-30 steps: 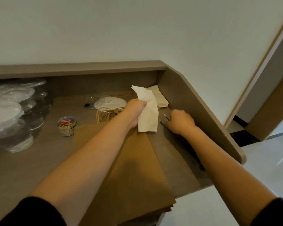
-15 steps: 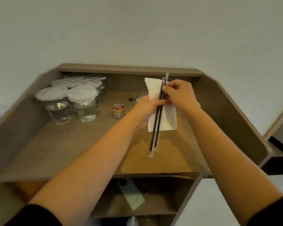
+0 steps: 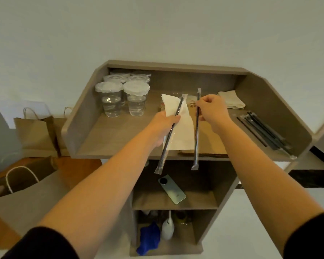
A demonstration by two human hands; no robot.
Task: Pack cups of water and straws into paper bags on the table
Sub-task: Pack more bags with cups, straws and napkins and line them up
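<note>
Straws are in both hands above the worktop point(image 3: 105, 139). One wrapped black straw point(image 3: 171, 130) is held by the left hand point(image 3: 162, 126), which grips it together with a white napkin point(image 3: 183, 128); this straw leans, and its lower end hangs past the front edge of the worktop. The right hand point(image 3: 212, 111) pinches a second wrapped straw point(image 3: 196, 131), nearly upright, apart from the first one. Lidded cups of water point(image 3: 120, 98) stand at the back left of the worktop. A bundle of black straws point(image 3: 266, 131) lies at its right side, and folded napkins point(image 3: 231, 101) lie at the back right. Flat brown paper point(image 3: 211, 139) lies on the worktop under the hands. Paper bags point(image 3: 36, 133) with handles stand to the left of the worktop. On the shelf below it lies a phone point(image 3: 171, 189).
</note>
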